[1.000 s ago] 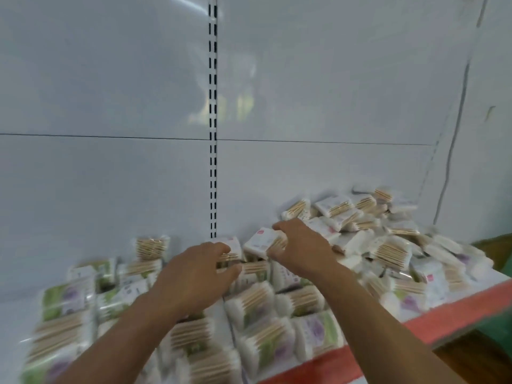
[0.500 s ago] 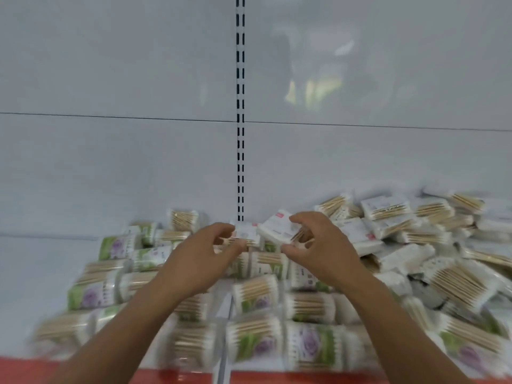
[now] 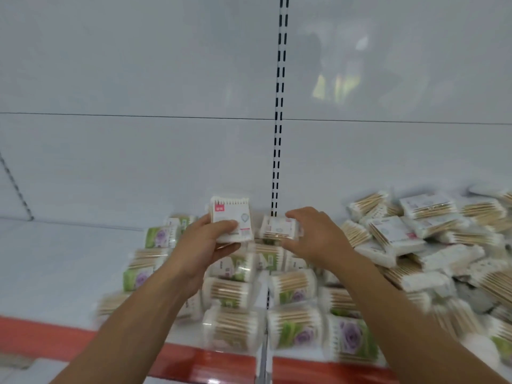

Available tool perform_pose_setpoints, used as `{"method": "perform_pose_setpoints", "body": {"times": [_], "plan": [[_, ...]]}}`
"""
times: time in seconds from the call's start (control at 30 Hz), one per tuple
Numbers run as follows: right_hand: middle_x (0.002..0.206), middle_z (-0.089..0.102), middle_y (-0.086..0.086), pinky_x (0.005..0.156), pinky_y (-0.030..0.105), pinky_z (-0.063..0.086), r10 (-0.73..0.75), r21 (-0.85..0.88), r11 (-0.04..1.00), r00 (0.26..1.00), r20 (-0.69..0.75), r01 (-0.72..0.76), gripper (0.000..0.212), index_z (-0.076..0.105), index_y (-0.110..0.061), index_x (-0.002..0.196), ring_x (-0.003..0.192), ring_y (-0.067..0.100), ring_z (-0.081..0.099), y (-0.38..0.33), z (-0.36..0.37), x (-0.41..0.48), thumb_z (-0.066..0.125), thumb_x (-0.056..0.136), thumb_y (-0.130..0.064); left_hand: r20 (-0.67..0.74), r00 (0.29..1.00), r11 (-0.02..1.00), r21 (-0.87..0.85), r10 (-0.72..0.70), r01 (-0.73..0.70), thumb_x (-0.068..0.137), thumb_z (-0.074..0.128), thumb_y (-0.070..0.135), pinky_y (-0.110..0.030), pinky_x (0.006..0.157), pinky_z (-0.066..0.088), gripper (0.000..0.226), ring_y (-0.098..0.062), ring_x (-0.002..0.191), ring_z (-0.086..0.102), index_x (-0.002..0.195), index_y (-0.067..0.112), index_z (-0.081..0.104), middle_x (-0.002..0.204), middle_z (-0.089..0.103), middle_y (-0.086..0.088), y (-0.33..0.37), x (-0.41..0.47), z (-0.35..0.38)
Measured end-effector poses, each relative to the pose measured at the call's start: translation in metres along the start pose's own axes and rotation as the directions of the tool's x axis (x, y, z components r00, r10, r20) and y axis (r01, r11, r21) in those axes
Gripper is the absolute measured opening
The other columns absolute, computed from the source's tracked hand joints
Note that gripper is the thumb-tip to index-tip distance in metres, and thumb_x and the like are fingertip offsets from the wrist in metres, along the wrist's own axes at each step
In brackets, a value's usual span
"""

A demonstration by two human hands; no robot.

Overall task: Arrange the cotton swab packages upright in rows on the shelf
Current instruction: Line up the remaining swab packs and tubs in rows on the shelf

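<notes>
Shows a white back panel (image 3: 138,65), split by a black-slotted upright (image 3: 279,120), crossed by a thin horizontal seam (image 3: 138,115).

Your left hand (image 3: 206,246) grips a white cotton swab package (image 3: 231,217) upright, while your right hand (image 3: 315,238) holds another package (image 3: 278,228) just beside it, above the green-labelled rows (image 3: 293,292) on the shelf (image 3: 55,261).

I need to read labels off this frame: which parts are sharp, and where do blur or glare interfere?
Head view: the white package in the left hand is sharpest; the second package the right hand grips is softer; head view, front: the green packages smear with motion blur; head view, top right: the back panel shows hazy reflections.
</notes>
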State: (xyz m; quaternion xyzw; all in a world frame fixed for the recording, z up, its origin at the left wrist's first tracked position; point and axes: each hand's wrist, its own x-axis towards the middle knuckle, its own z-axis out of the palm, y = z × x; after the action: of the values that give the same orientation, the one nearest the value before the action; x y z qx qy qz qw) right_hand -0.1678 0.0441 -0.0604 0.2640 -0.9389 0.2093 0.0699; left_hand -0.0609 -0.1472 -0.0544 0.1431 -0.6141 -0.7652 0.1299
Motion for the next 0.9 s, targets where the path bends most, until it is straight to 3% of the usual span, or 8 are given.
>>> {"method": "perform_pose_setpoints", "body": {"times": [0.07,0.2,0.33,0.43,0.53,0.57,0.73,0.9], "plan": [[0.146,0.041,-0.001,0.102,0.037,0.038,0.037,-0.120,0.992,0.998,0.049,-0.031,0.061,0.039,-0.026,0.145,0.131,0.022,0.036,-0.004,0.009,0.008,0.062,0.091,-0.044,-0.007,1.000,1.000,-0.022,0.001,-0.001,0.094,0.061,0.008,-0.029,0.079,0.059,0.017,-0.022,0.097,0.073,0.109,0.007,0.068,0.102,0.077,-0.008,0.000,-0.001,-0.012],[0.144,0.043,0.001,0.102,0.037,0.040,0.093,-0.131,0.988,0.991,0.097,-0.080,0.057,0.040,-0.027,0.145,0.128,0.024,0.044,-0.005,0.017,0.018,0.058,0.094,-0.044,0.019,1.000,0.999,-0.050,-0.020,0.021,0.096,0.058,0.009,-0.028,0.077,0.061,0.017,-0.023,0.097,0.073,0.110,0.007,0.067,0.103,0.077,-0.010,0.000,-0.002,-0.026],[0.137,0.053,-0.002,0.100,0.032,0.040,0.089,-0.110,0.990,0.996,0.010,-0.088,0.044,0.054,-0.028,0.136,0.122,0.020,0.052,-0.002,0.017,0.020,0.059,0.094,-0.040,0.043,0.998,0.995,-0.077,-0.053,0.056,0.097,0.057,0.010,-0.030,0.080,0.062,0.017,-0.024,0.096,0.073,0.110,0.006,0.066,0.106,0.076,-0.013,-0.001,0.002,-0.032],[0.130,0.061,-0.002,0.098,0.031,0.042,0.071,0.052,0.996,0.994,-0.080,-0.067,0.036,0.062,-0.022,0.129,0.112,0.019,0.058,-0.002,0.013,0.018,0.061,0.095,-0.034,0.059,0.994,0.992,-0.089,-0.087,0.092,0.097,0.058,0.013,-0.030,0.081,0.062,0.021,-0.025,0.095,0.073,0.115,0.005,0.065,0.107,0.075,-0.014,-0.001,0.008,-0.034],[0.114,0.062,-0.011,0.076,0.011,0.044,0.084,0.375,0.927,0.977,-0.195,-0.005,0.026,0.068,-0.026,0.117,0.086,0.008,0.057,-0.004,0.009,0.012,0.066,0.091,-0.020,0.065,0.991,0.979,-0.158,-0.118,0.127,0.096,0.062,0.021,-0.030,0.077,0.062,0.024,-0.023,0.091,0.075,0.114,0.005,0.066,0.102,0.077,-0.012,0.003,0.016,-0.033],[0.114,0.061,-0.013,0.072,0.007,0.043,0.082,0.468,0.883,0.972,-0.220,0.032,0.026,0.068,-0.030,0.112,0.086,0.006,0.055,-0.006,0.008,0.010,0.067,0.090,-0.015,0.068,0.990,0.976,-0.174,-0.125,0.135,0.096,0.062,0.024,-0.031,0.078,0.062,0.025,-0.023,0.090,0.075,0.113,0.007,0.067,0.100,0.077,-0.011,0.004,0.019,-0.032],[0.125,0.060,-0.016,0.093,0.019,0.050,-0.040,0.621,0.757,0.962,-0.269,0.205,0.039,0.069,-0.034,0.103,0.118,0.005,0.056,-0.027,0.004,0.007,0.065,0.087,0.001,0.130,0.983,0.975,-0.163,-0.129,0.149,0.094,0.064,0.033,-0.033,0.089,0.059,0.029,-0.021,0.098,0.073,0.112,0.010,0.070,0.104,0.077,-0.007,0.007,0.027,-0.030],[0.128,0.063,-0.006,0.089,0.020,0.053,-0.042,0.706,0.654,0.944,-0.326,0.273,0.038,0.070,-0.024,0.103,0.119,0.007,0.059,-0.039,0.007,0.011,0.061,0.087,0.010,0.129,0.985,0.977,-0.168,-0.114,0.135,0.093,0.065,0.033,-0.032,0.087,0.059,0.030,-0.017,0.095,0.071,0.112,0.012,0.070,0.101,0.076,-0.004,0.014,0.033,-0.044]]}}
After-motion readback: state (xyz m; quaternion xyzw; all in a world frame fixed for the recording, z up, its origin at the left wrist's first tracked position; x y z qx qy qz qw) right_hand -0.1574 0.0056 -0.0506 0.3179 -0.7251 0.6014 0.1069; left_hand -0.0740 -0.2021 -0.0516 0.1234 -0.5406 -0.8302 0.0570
